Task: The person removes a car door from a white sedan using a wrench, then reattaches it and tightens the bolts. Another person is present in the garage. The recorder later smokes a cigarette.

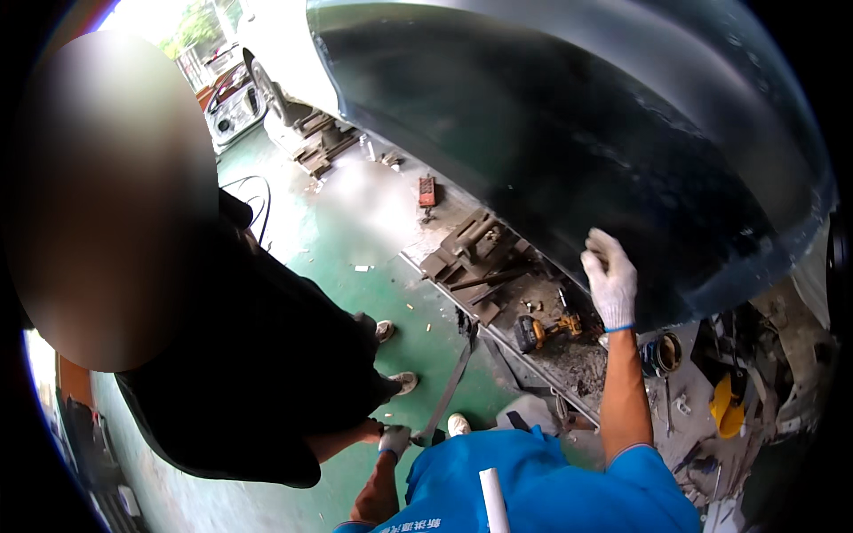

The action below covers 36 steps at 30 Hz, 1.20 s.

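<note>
My right hand (pixel 611 282), in a white knit glove with a blue cuff, is raised in front of a large dark car body panel (pixel 551 151). Its fingers are slightly bent and apart, with nothing in them; whether they touch the panel I cannot tell. Low at my left side, my left hand (pixel 394 440), also gloved, is closed at the end of a grey strap (pixel 451 388) that slants up to the metal rail. Another person's hand (pixel 366 433) is right beside it, and the small gap between them is hard to make out.
A person in black (pixel 258 364) stands close on my left. Along the metal rail (pixel 533 364) lie clamp blocks (pixel 475 244), a yellow-black cordless drill (pixel 546 330) and a red handheld control (pixel 427 191). Tools and a yellow piece (pixel 727 407) clutter the right side.
</note>
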Motion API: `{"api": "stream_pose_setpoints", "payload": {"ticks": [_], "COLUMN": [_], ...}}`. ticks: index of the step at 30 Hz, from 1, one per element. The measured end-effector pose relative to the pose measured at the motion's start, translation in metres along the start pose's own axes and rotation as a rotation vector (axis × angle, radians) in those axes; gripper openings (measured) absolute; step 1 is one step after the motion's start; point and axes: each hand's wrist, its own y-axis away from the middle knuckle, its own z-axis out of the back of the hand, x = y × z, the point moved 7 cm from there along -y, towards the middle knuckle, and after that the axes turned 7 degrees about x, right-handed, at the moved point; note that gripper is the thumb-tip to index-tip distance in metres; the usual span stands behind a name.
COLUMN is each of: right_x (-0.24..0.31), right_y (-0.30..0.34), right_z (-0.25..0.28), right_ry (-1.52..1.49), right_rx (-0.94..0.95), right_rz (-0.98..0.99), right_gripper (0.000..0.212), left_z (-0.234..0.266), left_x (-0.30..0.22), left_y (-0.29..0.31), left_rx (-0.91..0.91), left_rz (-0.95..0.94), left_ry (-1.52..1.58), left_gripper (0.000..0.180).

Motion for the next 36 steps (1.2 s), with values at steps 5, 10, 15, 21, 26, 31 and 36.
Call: {"api": "stream_pose_setpoints", "payload": {"ticks": [5, 10, 15, 21, 26, 31, 36], "right_x": [-0.079, -0.145, -0.133, -0.156, -0.188, -0.182, -0.147], "right_y": [0.030, 0.076, 0.070, -0.003, -0.054, -0.078, -0.107], "right_z": [-0.027, -0.158, -0.301, -0.425, -0.483, -0.506, -0.514], "right_ry": [-0.097, -0.187, -0.120, -0.071, -0.248, -0.211, -0.243], "right_rx": [-0.100, 0.299, 0.689, 0.919, 0.820, 0.842, 0.795], "right_rz": [-0.220, -0.420, -0.485, -0.465, -0.608, -0.603, -0.695], "right_gripper": [0.034, 0.030, 0.039, 0.047, 0.041, 0.036, 0.036], "left_z": [0.015, 0.016, 0.058, 0.170, 0.256, 0.305, 0.346], "left_x": [0.108, 0.070, -0.038, -0.238, -0.402, -0.497, -0.582], "left_y": [0.033, -0.006, -0.105, -0.192, -0.231, -0.305, -0.393], "left_rx": [-0.071, 0.051, 0.055, -0.115, -0.112, -0.046, 0.095], "left_rz": [0.429, 0.180, 0.158, -0.300, -0.082, -0.231, -0.242], "left_ry": [-0.016, -0.461, -0.109, -0.545, -0.293, 0.410, 0.701], "left_gripper": [0.038, 0.053, 0.060, 0.049, 0.051, 0.046, 0.036]}}
